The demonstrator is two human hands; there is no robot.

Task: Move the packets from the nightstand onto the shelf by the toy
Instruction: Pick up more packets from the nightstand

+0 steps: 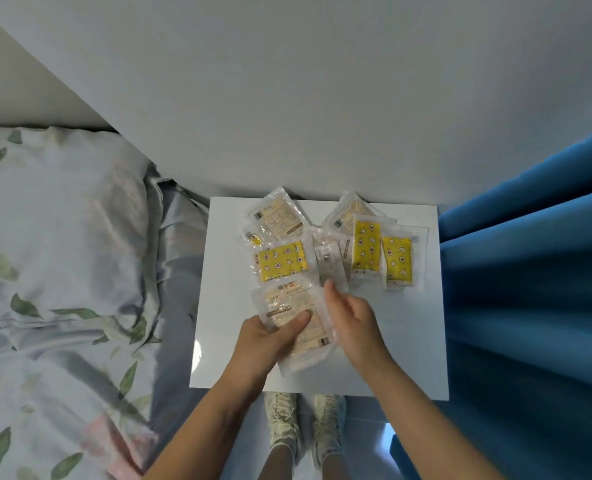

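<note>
packets (282, 263): light, floppy, slick film, best pinched by edges | left hand (266, 341) grips a small stack (298, 327) | right hand (351, 317) fingers loosely extended, touching a clear packet (330, 268) on nightstand (408, 358)

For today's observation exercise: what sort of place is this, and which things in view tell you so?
Most likely a bedroom. A leaf-patterned pillow and rumpled bedding lie beside a small white nightstand, and a blue curtain hangs on its other side.
</note>
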